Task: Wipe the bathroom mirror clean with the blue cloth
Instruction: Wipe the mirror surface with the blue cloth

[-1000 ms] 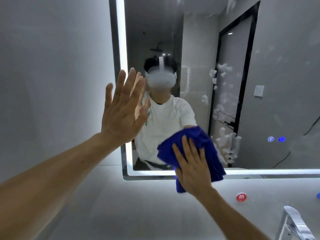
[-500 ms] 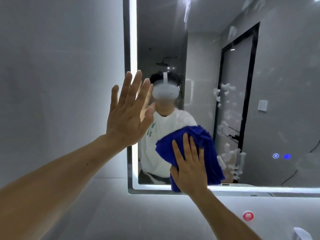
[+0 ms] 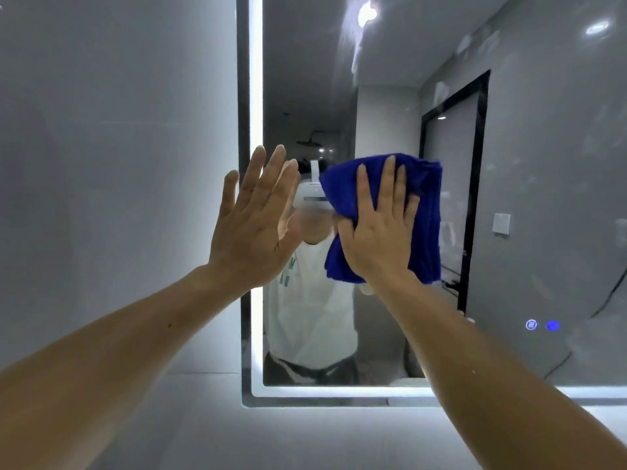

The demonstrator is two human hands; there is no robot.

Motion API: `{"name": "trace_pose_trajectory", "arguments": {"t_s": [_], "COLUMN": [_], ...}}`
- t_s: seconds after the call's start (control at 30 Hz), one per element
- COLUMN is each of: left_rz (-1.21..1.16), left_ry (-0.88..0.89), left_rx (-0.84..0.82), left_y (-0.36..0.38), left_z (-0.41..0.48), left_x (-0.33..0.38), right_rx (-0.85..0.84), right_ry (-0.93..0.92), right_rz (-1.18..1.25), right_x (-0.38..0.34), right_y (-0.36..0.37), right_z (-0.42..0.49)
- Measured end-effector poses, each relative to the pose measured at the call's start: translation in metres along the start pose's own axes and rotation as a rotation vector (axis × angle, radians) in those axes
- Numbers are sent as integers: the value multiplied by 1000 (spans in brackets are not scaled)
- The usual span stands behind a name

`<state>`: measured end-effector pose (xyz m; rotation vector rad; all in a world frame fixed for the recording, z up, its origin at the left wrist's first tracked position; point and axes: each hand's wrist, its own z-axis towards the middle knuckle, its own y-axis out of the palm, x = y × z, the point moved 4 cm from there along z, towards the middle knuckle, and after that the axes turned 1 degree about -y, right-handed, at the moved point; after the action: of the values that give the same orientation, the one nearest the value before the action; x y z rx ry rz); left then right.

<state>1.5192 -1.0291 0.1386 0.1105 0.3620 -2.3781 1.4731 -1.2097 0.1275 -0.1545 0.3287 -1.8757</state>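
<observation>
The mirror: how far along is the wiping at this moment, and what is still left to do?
Looks done: the lower glass shows no clear marks. In hand: the right hand presses the blue cloth flat on the mirror at mid height; the left hand is open by the lit left edge. Left: white smears near the top and faint marks at upper right.

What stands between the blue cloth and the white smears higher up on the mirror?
Nothing visible. The right hand presses the bunched blue cloth on the lit rectangular mirror, and bare glass leads up to the white smears.
</observation>
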Motion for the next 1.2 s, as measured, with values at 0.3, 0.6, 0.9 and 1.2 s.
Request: {"name": "trace_pose_trajectory", "arguments": {"t_s": [0.3, 0.6, 0.9, 1.2], "left_rz": [23, -21, -62, -75], "left_ry": [21, -3, -57, -57], "left_rx": [-26, -41, -56, -73], "left_y": [7, 1, -6, -10], "left_z": [3, 0, 20, 22], "left_x": [-8, -17, -22, -24], "right_rx": [-25, -119, 26, -107], "right_ry": [-204, -391, 55, -491], "right_rz": [-77, -115, -34, -171], "right_x": [-12, 25, -12, 20], "right_y": [21, 22, -13, 27], "right_z": [-47, -102, 65, -78]}}
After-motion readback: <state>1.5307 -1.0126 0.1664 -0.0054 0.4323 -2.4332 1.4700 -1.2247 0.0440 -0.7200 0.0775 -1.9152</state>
